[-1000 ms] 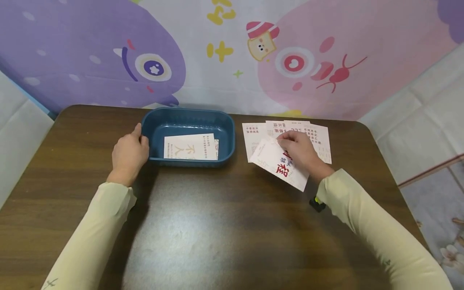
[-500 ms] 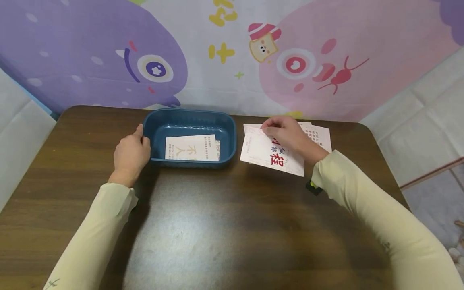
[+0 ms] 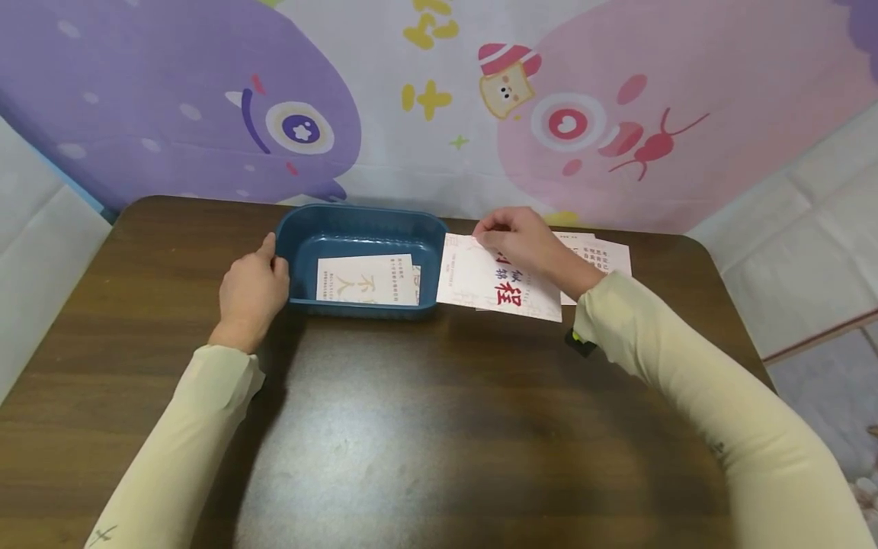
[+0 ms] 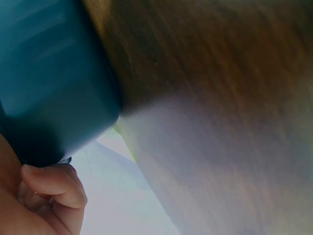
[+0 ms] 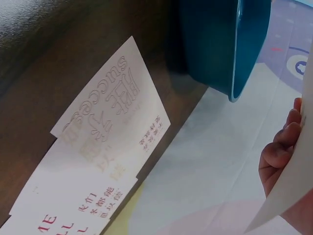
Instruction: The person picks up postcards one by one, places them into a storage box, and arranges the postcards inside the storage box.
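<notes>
My left hand (image 3: pixel 252 296) grips the left end of a dark blue plastic basin (image 3: pixel 363 311), its curled fingers (image 4: pixel 56 183) at the outer wall. Inside the basin lie a white card (image 3: pixel 363 280) with printed characters and part of another under it. My right hand (image 3: pixel 523 245) pinches the top edge of a white card with red and blue characters (image 3: pixel 473 278). That card is held above the table, its left edge overlapping the basin's right rim in the head view. Beneath and behind it, several overlapping printed cards (image 5: pixel 105 117) lie on the table, partly hidden by my hand.
The brown wooden table (image 3: pixel 384 427) has its back edge against a cartoon-printed cloth (image 3: pixel 411 152). White panels (image 3: pixel 816 229) stand at the right side. A small black and yellow piece (image 3: pixel 580 343) shows under my right sleeve.
My right hand has moved left and slightly back with the card, from over the spread cards to the basin's right rim. My left hand stays on the basin.
</notes>
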Action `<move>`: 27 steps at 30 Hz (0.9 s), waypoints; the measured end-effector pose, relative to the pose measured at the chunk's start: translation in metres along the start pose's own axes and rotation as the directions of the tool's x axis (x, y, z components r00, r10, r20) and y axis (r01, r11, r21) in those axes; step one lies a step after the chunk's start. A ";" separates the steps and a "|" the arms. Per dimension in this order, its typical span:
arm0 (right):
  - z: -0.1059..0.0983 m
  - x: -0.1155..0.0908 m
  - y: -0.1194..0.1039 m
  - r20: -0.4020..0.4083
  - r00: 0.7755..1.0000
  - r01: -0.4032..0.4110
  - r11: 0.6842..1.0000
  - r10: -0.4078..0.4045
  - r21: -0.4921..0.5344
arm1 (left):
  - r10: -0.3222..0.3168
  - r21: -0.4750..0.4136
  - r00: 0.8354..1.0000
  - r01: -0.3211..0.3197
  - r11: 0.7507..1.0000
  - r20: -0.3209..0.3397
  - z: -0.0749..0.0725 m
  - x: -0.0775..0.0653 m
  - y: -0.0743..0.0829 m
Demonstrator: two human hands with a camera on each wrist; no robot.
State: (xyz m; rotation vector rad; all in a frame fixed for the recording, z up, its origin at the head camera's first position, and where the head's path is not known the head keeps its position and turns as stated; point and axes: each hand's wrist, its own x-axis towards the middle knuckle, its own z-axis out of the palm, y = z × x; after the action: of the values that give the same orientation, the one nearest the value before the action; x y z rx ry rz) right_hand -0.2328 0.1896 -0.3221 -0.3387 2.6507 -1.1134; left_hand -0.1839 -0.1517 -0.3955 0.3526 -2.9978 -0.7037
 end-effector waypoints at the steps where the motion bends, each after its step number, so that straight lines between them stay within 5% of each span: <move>1: 0.000 0.001 -0.001 0.002 1.000 0.001 1.000 -0.001 0.002 | 0.001 -0.001 1.000 -0.001 1.000 -0.004 0.000 0.000 0.000; 27: 0.013 0.017 -0.024 0.075 0.995 0.063 0.998 -0.062 -0.010 | -0.006 -0.002 1.000 0.006 1.000 0.022 -0.001 0.000 0.000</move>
State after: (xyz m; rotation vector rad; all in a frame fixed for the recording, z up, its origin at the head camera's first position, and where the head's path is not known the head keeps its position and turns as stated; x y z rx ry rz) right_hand -0.2415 0.1594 -0.3160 -0.4601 2.5987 -1.0813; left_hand -0.1842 -0.1521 -0.3946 0.3567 -3.0171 -0.7162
